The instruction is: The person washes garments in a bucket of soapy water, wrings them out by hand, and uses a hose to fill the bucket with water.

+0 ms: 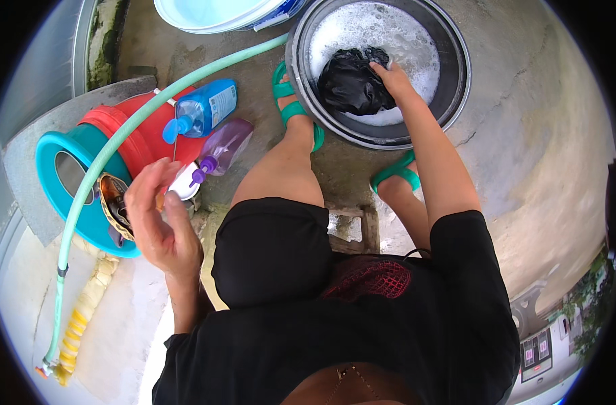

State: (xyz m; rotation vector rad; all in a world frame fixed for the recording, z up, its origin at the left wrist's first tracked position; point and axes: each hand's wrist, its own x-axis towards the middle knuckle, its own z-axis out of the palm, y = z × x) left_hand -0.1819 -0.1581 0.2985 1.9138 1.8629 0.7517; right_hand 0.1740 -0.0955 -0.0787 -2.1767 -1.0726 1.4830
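Left of the dark basin (456, 74), the left hand (161, 223) hangs raised with its fingers (146, 185) spread open, holding nothing, just beside the purple pump bottle (223, 147) and blue bottle (207, 108). In the basin's soapy water, the right hand (392, 77) presses on the black cloth (352, 84), fingers closed on it.

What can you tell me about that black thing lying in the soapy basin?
The black garment looks like wet, shiny cloth, bunched into a crumpled lump with folds and creases. It lies in the round dark basin, partly sunk in white foamy water, toward the near side. The right hand rests on its right edge, fingers pressed into the cloth. Nothing else touches it.
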